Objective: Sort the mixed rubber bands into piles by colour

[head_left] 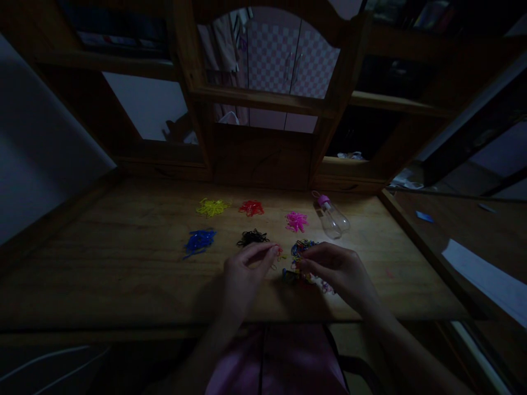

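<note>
Small thin looped pieces, which look like paper clips or pins, lie in colour groups on the wooden desk. My left hand [247, 274] is closed in a pinch beside the black pile [252, 237], with a small red looped piece [279, 250] at its fingertips. Closed too, my right hand [340, 271] has thumb and forefinger together over the mixed-colour pile [304, 247]; whatever they pinch is too small to make out. Farther back are the yellow pile [212, 207], the red pile [251, 207] and the pink pile [296, 221]. At the left lies the blue pile [199, 241].
A clear bulb-shaped bottle [333, 220] with a purple cap lies behind my right hand. Wooden shelving [263, 101] rises at the desk's back. To the right, a raised edge divides the desk [135, 241] from a surface with white paper [486, 277] and a blue piece [424, 216].
</note>
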`<state>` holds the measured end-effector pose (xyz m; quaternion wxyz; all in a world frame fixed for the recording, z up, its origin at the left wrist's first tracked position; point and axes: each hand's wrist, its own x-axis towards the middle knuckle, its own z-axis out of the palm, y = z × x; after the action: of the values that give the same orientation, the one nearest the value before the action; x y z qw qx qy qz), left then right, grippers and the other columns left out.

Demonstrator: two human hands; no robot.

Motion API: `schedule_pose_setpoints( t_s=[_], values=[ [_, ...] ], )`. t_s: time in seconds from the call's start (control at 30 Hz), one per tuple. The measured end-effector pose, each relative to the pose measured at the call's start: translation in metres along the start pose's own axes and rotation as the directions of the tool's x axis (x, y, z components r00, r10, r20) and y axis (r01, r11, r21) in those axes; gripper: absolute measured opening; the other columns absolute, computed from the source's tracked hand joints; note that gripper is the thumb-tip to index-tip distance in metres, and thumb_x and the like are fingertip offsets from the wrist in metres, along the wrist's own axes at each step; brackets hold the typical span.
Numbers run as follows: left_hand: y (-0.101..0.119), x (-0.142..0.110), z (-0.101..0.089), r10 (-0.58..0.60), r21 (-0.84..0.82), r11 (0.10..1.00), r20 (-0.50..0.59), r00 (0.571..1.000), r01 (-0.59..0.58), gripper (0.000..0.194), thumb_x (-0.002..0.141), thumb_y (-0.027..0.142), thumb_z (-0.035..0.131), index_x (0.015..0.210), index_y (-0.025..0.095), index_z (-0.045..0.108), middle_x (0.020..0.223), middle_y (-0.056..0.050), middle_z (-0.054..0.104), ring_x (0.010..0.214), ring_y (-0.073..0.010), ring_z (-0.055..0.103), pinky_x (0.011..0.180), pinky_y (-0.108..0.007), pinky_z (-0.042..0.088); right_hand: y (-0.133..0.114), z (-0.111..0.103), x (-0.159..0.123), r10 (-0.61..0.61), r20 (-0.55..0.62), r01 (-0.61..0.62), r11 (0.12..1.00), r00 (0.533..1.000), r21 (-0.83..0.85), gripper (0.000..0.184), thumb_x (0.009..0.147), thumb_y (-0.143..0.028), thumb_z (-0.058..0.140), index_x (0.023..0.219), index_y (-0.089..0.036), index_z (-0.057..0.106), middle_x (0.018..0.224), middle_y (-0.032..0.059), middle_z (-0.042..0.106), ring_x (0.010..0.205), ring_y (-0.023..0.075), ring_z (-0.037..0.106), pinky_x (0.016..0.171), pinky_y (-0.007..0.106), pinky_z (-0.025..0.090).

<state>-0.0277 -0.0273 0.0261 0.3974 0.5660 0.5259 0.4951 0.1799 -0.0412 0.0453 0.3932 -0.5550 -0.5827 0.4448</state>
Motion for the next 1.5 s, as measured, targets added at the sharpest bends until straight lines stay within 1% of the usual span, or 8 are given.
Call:
schedule_pose_setpoints(
  t_s=[0.17, 0.4, 0.57, 0.7, 0.8, 0.97, 1.2, 1.5],
  values=[
    [0.011, 0.050, -0.033, 0.188, 0.414, 0.894, 0.002, 0.982, -0.172, 0.023, 0.092, 0.035, 0.058, 0.105, 0.018, 0.068, 0.107, -0.006, 0.069, 0.094, -0.0202, 0.067, 0.084, -0.037, 0.056, 0.001, -0.004, 0.006, -0.008, 0.000, 0.008, 1.000, 1.000, -0.011, 0.016, 0.076, -0.032, 0.075, 0.086, -0.020, 0.073, 0.085, 0.0055, 0.075, 0.077, 0.0193, 0.072, 0.070, 0.030, 0.057],
    [0.034, 0.080, -0.039, 0.175, 0.487, 0.856, 0.040, 0.984, -0.172, 0.035, 0.093, 0.033, 0.059, 0.123, 0.016, 0.057, 0.123, -0.010, 0.059, 0.103, -0.0237, 0.062, 0.086, -0.044, 0.054, 0.007, 0.008, 0.032, 0.081, 0.134, -0.111, 0.964, 0.988, 0.240, 0.020, 0.071, -0.033, 0.080, 0.084, -0.019, 0.074, 0.085, 0.0056, 0.075, 0.076, 0.0179, 0.070, 0.074, 0.031, 0.055],
    [0.033, 0.060, -0.054, 0.164, 0.483, 0.857, 0.078, 0.983, -0.181, 0.034, 0.093, 0.033, 0.059, 0.123, 0.016, 0.056, 0.123, -0.010, 0.059, 0.103, -0.0231, 0.062, 0.086, -0.044, 0.054, 0.013, 0.014, 0.045, 0.166, 0.261, -0.277, 0.833, 0.951, 0.480, 0.021, 0.069, -0.028, 0.082, 0.085, -0.017, 0.075, 0.088, 0.0053, 0.075, 0.081, 0.0150, 0.070, 0.085, 0.029, 0.053],
    [0.020, 0.023, -0.063, 0.159, 0.462, 0.865, 0.120, 0.980, -0.197, 0.028, 0.094, 0.033, 0.057, 0.118, 0.019, 0.060, 0.121, -0.009, 0.061, 0.101, -0.0214, 0.063, 0.086, -0.041, 0.054, 0.007, 0.019, 0.063, 0.139, 0.303, -0.290, 0.791, 0.943, 0.539, 0.020, 0.069, -0.026, 0.083, 0.083, -0.016, 0.073, 0.085, 0.0047, 0.074, 0.082, 0.0141, 0.070, 0.087, 0.028, 0.052],
    [0.005, -0.008, -0.050, 0.140, 0.424, 0.884, 0.161, 0.977, -0.196, 0.017, 0.094, 0.030, 0.054, 0.094, 0.025, 0.070, 0.099, -0.002, 0.070, 0.091, -0.0180, 0.067, 0.083, -0.030, 0.055, -0.008, 0.035, 0.093, 0.047, 0.293, -0.188, 0.861, 0.955, 0.473, 0.020, 0.070, -0.026, 0.082, 0.083, -0.015, 0.071, 0.085, 0.0050, 0.074, 0.080, 0.0146, 0.070, 0.086, 0.030, 0.054],
    [-0.010, -0.043, -0.007, 0.087, 0.260, 0.955, 0.222, 0.971, -0.145, 0.017, 0.093, 0.025, 0.054, 0.090, 0.024, 0.071, 0.090, -0.001, 0.072, 0.081, -0.0155, 0.068, 0.075, -0.024, 0.053, -0.035, 0.100, 0.166, -0.073, 0.264, 0.001, 0.965, 0.962, 0.264, 0.012, 0.068, -0.017, 0.080, 0.076, -0.014, 0.071, 0.071, 0.0030, 0.072, 0.066, 0.0137, 0.068, 0.070, 0.027, 0.056],
    [-0.012, -0.051, 0.011, 0.091, 0.180, 0.976, 0.191, 0.977, -0.126, 0.019, 0.093, 0.021, 0.052, 0.086, 0.022, 0.069, 0.085, -0.002, 0.070, 0.081, -0.0157, 0.066, 0.073, -0.022, 0.049, -0.030, 0.183, 0.226, -0.058, 0.325, -0.008, 0.980, 0.944, 0.198, 0.009, 0.066, -0.013, 0.081, 0.069, -0.016, 0.073, 0.066, 0.0008, 0.071, 0.066, 0.0143, 0.070, 0.068, 0.025, 0.058],
    [-0.027, -0.048, 0.009, 0.087, 0.167, 0.980, 0.148, 0.985, -0.111, 0.020, 0.094, 0.022, 0.050, 0.084, 0.022, 0.067, 0.083, -0.001, 0.068, 0.079, -0.0151, 0.065, 0.072, -0.022, 0.048, -0.023, 0.189, 0.242, 0.050, 0.401, -0.136, 0.973, 0.915, 0.189, 0.013, 0.083, -0.019, 0.072, 0.073, -0.011, 0.068, 0.069, 0.0004, 0.071, 0.067, 0.0122, 0.070, 0.068, 0.027, 0.059]
  ],
)
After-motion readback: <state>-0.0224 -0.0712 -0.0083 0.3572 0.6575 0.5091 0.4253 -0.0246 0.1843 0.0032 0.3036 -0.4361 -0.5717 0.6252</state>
